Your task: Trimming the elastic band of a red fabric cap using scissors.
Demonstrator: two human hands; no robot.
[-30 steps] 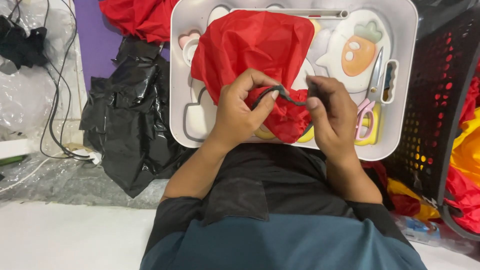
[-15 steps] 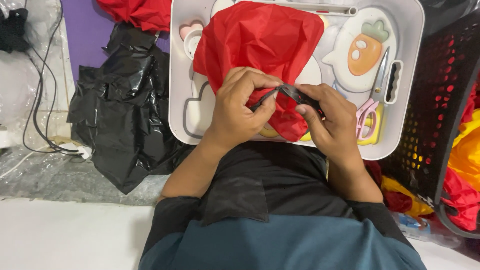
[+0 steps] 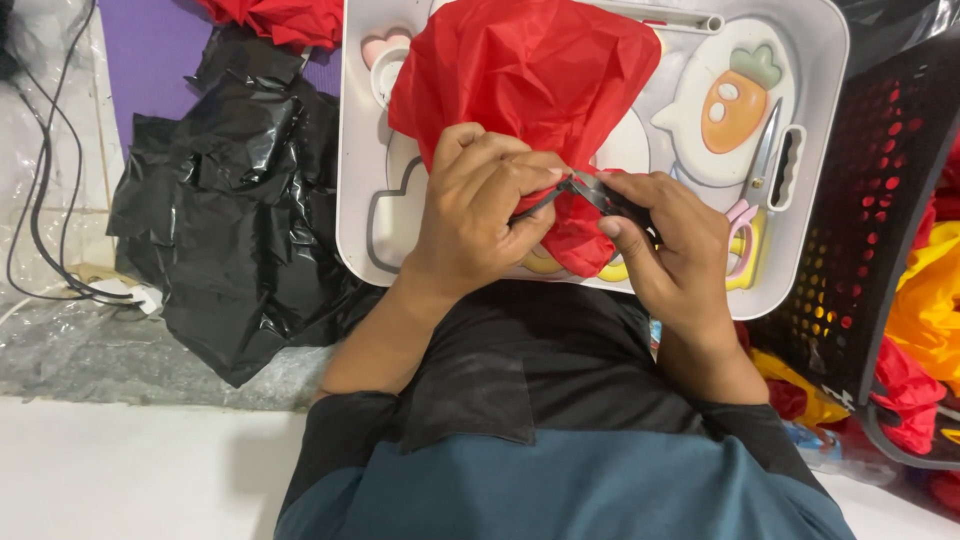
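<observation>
A bunched red cloth [image 3: 530,85] lies on a white tray [image 3: 352,200] printed with a carrot figure. My left hand [image 3: 480,205] pinches the gathered neck of the cloth together with a thin black band [image 3: 585,190]. My right hand [image 3: 665,240] grips the other end of that black band, close against the left hand's fingertips. A small tail of red cloth hangs below the band, between both hands.
Scissors [image 3: 755,190] with pink and yellow handles lie at the tray's right side. Crumpled black plastic [image 3: 230,210] sits left of the tray. A black perforated basket [image 3: 880,200] with red and yellow cloth stands at the right. Cables [image 3: 40,200] run along the far left.
Both hands stayed on the cloth's neck. The black band was pulled shorter and tighter between the fingertips, and the hands drew closer together.
</observation>
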